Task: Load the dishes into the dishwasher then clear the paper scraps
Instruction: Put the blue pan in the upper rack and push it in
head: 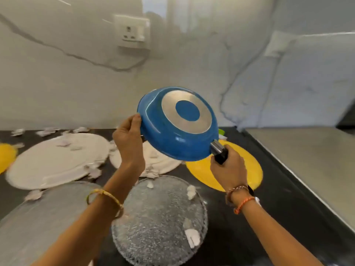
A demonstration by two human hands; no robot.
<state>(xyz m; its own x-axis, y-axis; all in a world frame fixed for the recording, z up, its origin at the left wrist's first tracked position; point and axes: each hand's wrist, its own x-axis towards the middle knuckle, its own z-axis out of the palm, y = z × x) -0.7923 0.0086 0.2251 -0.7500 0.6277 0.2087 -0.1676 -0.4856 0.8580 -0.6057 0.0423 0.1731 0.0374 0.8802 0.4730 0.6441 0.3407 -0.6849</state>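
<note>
I hold a blue frying pan (163, 129) upside down above the counter, its steel base ring facing me. My right hand (227, 169) grips the pan's black handle. My left hand (128, 139) grips the rim on the opposite side. Below lie two white plates (55, 162) (161, 164), a yellow plate (240, 169), a textured glass plate (159, 223) and another grey plate (38, 227). Crumpled paper scraps (191, 191) lie on the plates and on the counter.
The black countertop (284, 208) runs to a marbled wall with a white socket (132, 33). A steel surface (311, 162) adjoins the counter on the right. Part of another yellow plate (6, 155) shows at the left edge.
</note>
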